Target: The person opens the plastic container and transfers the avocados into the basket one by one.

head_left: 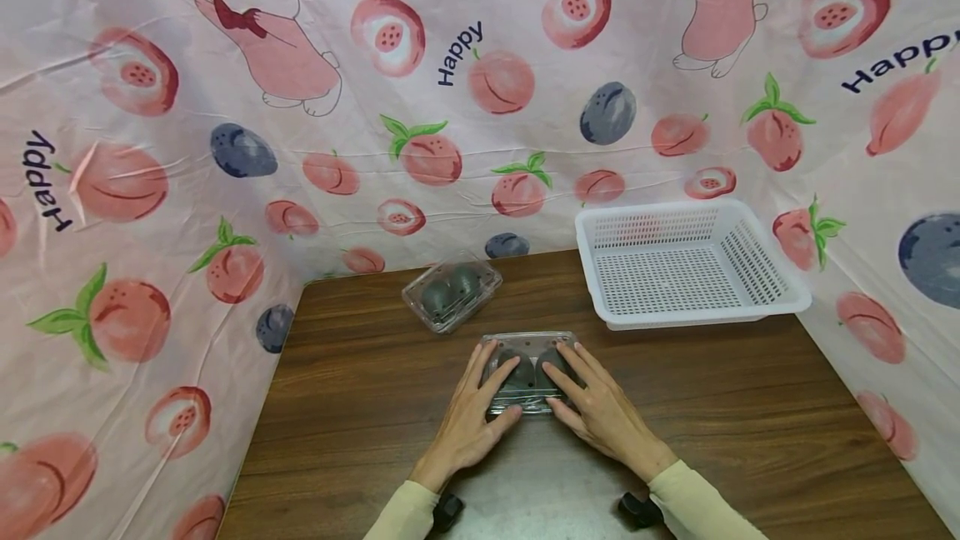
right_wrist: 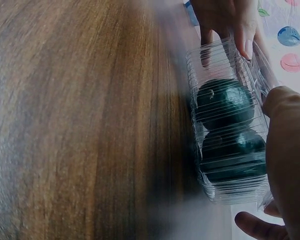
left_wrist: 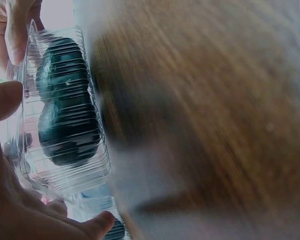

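Observation:
A clear plastic clamshell box (head_left: 528,400) lies on the table in front of me, with two dark green, smooth, round fruits (left_wrist: 67,130) side by side in it. My left hand (head_left: 468,415) rests on the box's left part, fingers spread over the lid and thumb by the near edge. From the other side my right hand (head_left: 606,413) presses on the right part of the lid with fingers extended. Both wrist views show the box's ribbed side (right_wrist: 230,190) close to the tabletop, with fingertips at the lid's rim.
Behind and left of my hands stands a second clear clamshell (head_left: 448,319) with two similar dark fruits. A white perforated basket (head_left: 697,317) is at the table's back right. Fruit-printed cloth (head_left: 465,132) hangs around the brown wooden table (head_left: 345,382) at the back and sides.

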Demonstrator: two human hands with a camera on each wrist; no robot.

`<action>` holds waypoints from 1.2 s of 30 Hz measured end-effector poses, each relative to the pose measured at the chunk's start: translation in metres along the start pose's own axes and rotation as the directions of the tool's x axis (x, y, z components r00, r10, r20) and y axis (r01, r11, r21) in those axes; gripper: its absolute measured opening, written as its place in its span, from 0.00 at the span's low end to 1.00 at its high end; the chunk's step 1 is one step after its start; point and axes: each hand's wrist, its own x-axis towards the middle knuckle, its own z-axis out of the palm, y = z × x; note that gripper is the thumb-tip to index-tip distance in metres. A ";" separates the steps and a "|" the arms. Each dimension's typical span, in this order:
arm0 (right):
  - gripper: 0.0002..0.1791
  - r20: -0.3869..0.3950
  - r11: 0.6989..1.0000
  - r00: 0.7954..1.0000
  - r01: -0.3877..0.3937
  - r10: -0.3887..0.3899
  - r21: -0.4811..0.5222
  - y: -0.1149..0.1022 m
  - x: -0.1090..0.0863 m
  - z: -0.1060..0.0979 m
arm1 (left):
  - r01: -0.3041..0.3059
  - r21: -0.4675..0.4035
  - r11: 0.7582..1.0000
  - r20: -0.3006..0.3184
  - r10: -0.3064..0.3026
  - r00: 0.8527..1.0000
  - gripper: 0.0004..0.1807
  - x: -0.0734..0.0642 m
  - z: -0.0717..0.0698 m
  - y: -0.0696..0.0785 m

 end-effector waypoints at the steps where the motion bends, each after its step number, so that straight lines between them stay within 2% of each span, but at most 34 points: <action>1: 0.31 0.002 1.000 1.000 0.000 0.000 -0.001 0.000 0.000 0.000 | -0.002 0.003 1.000 -0.004 0.002 1.000 0.38 0.000 0.000 0.000; 7: 0.28 0.015 1.000 1.000 -0.005 0.005 -0.011 -0.001 0.000 -0.001 | -0.001 0.030 1.000 -0.014 0.002 1.000 0.36 0.000 0.003 0.000; 15: 0.34 0.008 1.000 1.000 -0.003 0.003 -0.031 -0.002 -0.001 0.000 | -0.007 0.065 0.998 -0.031 0.009 0.999 0.36 -0.001 0.005 0.001; 22: 0.29 0.008 0.999 1.000 0.005 -0.005 -0.041 -0.002 -0.002 0.001 | -0.018 0.092 0.996 -0.065 0.024 0.998 0.35 -0.002 0.008 0.002; 36: 0.32 0.013 0.998 1.000 -0.008 0.009 -0.065 -0.004 -0.002 0.002 | -0.025 0.039 0.999 -0.095 0.028 0.995 0.38 0.000 0.010 0.003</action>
